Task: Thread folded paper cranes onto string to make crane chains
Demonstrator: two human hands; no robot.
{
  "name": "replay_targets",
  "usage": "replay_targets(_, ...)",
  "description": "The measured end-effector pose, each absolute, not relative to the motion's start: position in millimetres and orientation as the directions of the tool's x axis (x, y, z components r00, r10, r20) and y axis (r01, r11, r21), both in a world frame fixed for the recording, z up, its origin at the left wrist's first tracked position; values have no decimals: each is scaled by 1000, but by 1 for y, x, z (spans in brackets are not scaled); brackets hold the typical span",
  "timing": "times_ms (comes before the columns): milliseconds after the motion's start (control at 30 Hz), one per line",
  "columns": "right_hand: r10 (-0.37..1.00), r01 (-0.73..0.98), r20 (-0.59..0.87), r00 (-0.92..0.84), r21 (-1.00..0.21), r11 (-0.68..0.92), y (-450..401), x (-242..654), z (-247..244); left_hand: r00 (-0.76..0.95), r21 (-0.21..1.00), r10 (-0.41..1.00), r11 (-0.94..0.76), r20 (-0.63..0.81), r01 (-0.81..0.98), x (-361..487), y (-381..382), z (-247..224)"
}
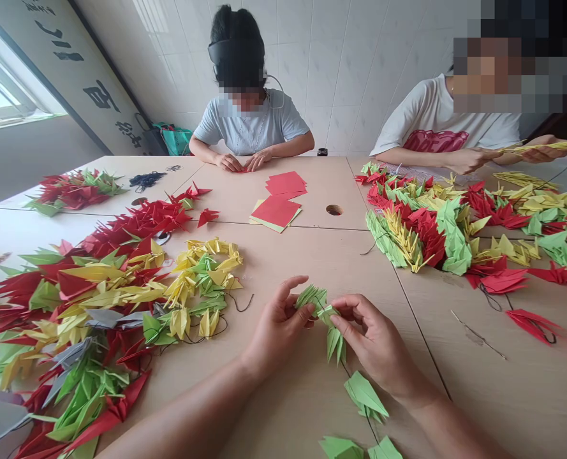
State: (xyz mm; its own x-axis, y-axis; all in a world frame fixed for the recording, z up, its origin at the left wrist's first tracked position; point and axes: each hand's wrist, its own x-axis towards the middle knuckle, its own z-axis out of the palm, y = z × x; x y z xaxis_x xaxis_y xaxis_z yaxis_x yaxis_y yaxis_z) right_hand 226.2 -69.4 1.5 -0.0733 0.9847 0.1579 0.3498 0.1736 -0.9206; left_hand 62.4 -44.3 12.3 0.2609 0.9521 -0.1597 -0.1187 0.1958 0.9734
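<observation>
A tight bunch of green folded paper cranes (310,294), threaded on a dark string, sits in my left hand (279,328), its fingers closed around the bunch from the left. My right hand (376,341) pinches a single green paper crane (328,312) between thumb and fingertips, right against the end of that bunch. Below my hands the dark string (370,424) runs down toward the near table edge, carrying more green cranes (365,394) spaced loosely apart. One of them hangs just under my right fingertips.
Heaped strings of red, yellow and green cranes (120,274) cover the left; more strings (421,229) lie right. A long metal needle (479,335) rests at right. Red paper squares (278,210) lie mid-table near a round hole (334,210). Two people (252,127) work across the table (283,255).
</observation>
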Motion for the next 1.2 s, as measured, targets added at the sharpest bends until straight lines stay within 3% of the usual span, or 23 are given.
replay_targets(167,922,402,360,-145,-830,387,-69,226,3,282,980,946,188,-162,-65,62,-45,10)
replay_targets(233,912,426,392,-121,-809,405,-68,226,2,297,979,940,194,-167,-63,62,-45,11)
replay_targets(433,946,441,324,-15,-847,297,-67,227,-7,339,974,925,210,-170,-86,63,-44,12)
replay_targets(867,900,589,426,-95,-705,395,-68,224,2,333,971,927,216,-170,-104,64,-44,7)
replay_targets(1067,908,555,415,-63,-742,377,-68,224,0,369,953,905,275,-212,-125,60,-41,14)
replay_targets(1200,945,481,327,-18,-826,295,-70,225,-4,343,941,907,306,-242,-145,58,-40,17)
